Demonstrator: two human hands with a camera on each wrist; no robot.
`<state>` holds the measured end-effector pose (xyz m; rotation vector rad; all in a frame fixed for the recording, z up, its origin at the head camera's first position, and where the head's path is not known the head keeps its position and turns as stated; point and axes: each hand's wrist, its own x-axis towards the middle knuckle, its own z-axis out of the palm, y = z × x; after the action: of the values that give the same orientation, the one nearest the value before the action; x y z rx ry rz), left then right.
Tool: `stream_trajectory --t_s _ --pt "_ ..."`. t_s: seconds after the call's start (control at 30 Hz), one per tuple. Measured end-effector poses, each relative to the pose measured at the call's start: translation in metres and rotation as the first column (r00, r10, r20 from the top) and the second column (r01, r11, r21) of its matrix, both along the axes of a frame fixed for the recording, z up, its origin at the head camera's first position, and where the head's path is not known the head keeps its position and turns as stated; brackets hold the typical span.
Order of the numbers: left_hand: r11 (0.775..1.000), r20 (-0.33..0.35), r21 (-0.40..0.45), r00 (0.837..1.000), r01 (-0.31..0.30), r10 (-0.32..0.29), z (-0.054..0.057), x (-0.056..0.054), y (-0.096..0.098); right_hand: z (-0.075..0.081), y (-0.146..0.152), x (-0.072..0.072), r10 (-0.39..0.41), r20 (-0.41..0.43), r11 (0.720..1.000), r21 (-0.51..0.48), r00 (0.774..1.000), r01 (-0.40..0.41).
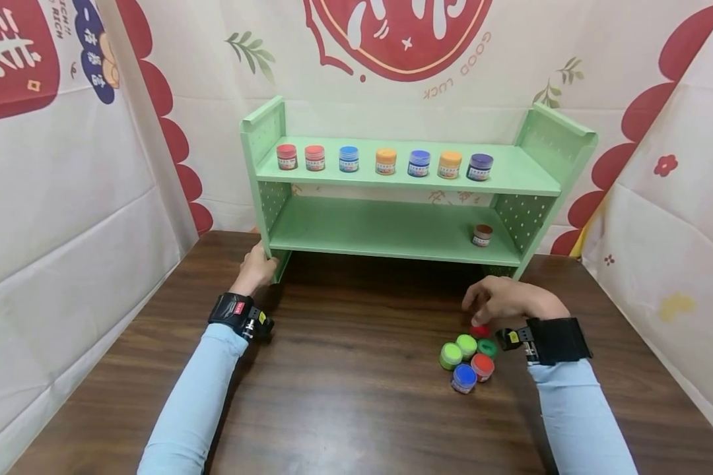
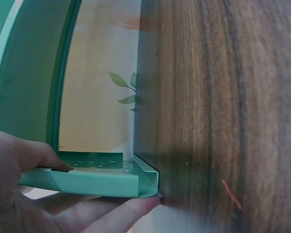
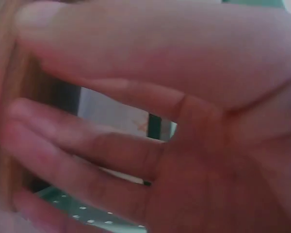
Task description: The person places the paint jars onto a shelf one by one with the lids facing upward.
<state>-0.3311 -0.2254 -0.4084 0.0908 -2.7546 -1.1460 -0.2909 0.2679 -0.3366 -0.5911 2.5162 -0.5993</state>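
My left hand (image 1: 257,268) grips the lower left end panel of a green two-tier shelf (image 1: 386,227). In the left wrist view the thumb (image 2: 43,158) lies inside the panel edge and the other fingers pass underneath it. My right hand (image 1: 508,300) is low over the table at the right, fingers loosely bent and apart. Its thumb tip overlaps a red paint jar (image 1: 480,331), which is partly hidden. Close by stand two light green jars (image 1: 451,355), a dark green jar (image 1: 486,348), another red jar (image 1: 482,367) and a blue jar (image 1: 464,378).
Along the upper tier runs a row of several paint jars, from a red one (image 1: 286,157) to a purple one (image 1: 479,167). A brown jar (image 1: 482,235) stands at the right of the lower tier. Printed cloth (image 1: 392,119) hangs behind the dark wooden table (image 1: 344,396).
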Motion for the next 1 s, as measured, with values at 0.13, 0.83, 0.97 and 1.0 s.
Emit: stream_trajectory --t_s 0.13,0.83,0.97,1.0 --pt "1.000 0.000 0.001 1.000 0.000 0.000 0.002 0.001 0.000 -0.010 0.004 0.000 -0.068 0.155 0.996 -0.042 0.986 0.075" --pt "1.000 -0.014 0.005 1.000 -0.011 0.011 -0.001 0.000 -0.001 -0.023 0.008 -0.013 -0.011 -0.086 0.999 0.032 0.996 0.013" --pt "1.000 -0.012 0.008 1.000 -0.004 0.004 0.000 -0.001 0.000 -0.025 0.008 -0.014 -0.018 -0.151 0.999 0.032 0.988 0.023" --pt "1.000 -0.010 0.009 1.000 -0.004 0.004 0.000 -0.001 0.001 -0.026 0.008 -0.015 -0.021 -0.158 0.999 0.030 0.987 0.026"
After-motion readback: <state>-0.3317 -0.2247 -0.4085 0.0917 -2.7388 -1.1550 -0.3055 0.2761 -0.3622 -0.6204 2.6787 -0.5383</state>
